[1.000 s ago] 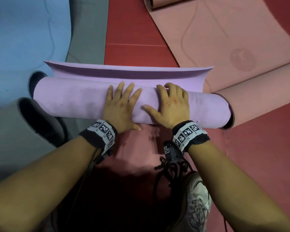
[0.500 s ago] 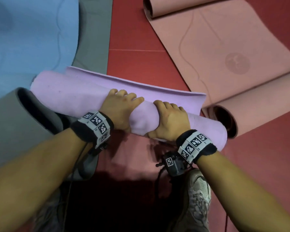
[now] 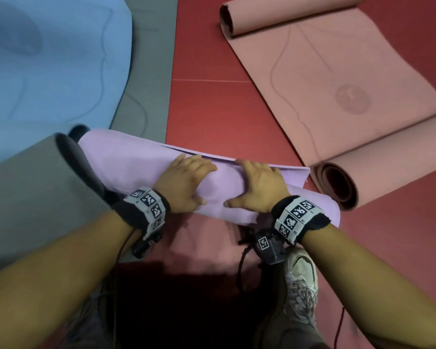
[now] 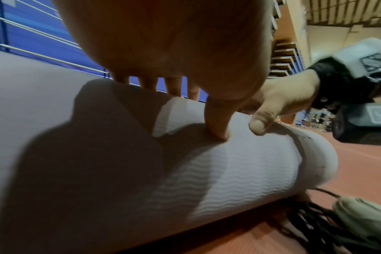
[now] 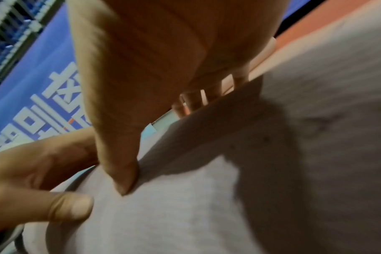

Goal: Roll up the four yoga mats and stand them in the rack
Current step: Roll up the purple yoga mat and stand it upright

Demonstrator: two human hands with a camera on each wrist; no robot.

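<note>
- A lilac yoga mat [image 3: 136, 162], rolled almost to its end, was seen lying across the red floor [image 3: 224, 109] directly in front of the person; its loose edge was visible as a flap along the far side of the roll.
- The left hand [image 3: 184, 185] was laid over the middle of the roll, its fingers curled over the top toward the flap and its thumb pressed against the near side; the grip was thus closed around the lilac yoga mat.
- The right hand [image 3: 259, 187] was placed just beside the left, nearer the right end of the roll, with the fingers hooked over the top and the thumb spread toward the left hand; this grip was likewise held on the mat.
- In the left wrist view, a wavy ribbed texture was shown on the roll's surface [image 4: 239, 171], with both thumbs pressed into it.
- A pink yoga mat [image 3: 337, 79] was spread on the floor to the right, both of its ends curled into partial rolls; the nearer curl lay just beside the right end of the lilac roll.
- A grey yoga mat [image 3: 35, 197] was seen at the left, its curled end touching the lilac roll's left end.
- A blue yoga mat [image 3: 48, 71] lay flat at upper left, overlapping the grey one.
- A pale sneaker [image 3: 300, 285] was visible below the right wrist.
- Marker-printed wristbands [image 3: 146, 205] were worn on both wrists.
</note>
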